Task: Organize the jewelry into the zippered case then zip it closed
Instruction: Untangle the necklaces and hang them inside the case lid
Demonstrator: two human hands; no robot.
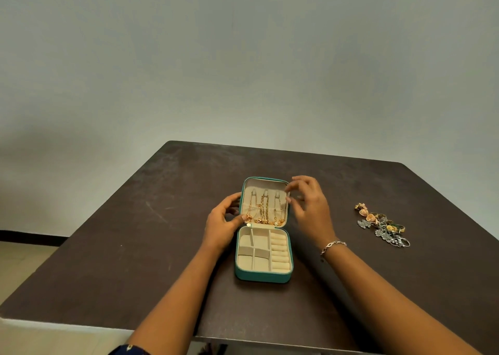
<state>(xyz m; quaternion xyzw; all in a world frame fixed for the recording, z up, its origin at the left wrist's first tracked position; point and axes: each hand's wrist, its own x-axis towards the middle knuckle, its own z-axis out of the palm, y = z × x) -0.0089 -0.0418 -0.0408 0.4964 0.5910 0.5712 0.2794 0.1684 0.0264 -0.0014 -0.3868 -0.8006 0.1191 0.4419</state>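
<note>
My left hand (221,219) pinches lid edge of square teal zippered case (263,275); my right hand (310,206) spread beside lid. Judge thin gold chains (266,213) light, limp, tangle-prone: lift by clasps.

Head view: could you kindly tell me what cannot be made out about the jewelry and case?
- Loose jewelry pile: too small to count pieces.
- Gold chains in the lid: tangled, count unclear.
- Left hand: fingers hide whether it grips the lid.
- Right hand: fingertips blurred; contact with lid unclear.
</note>
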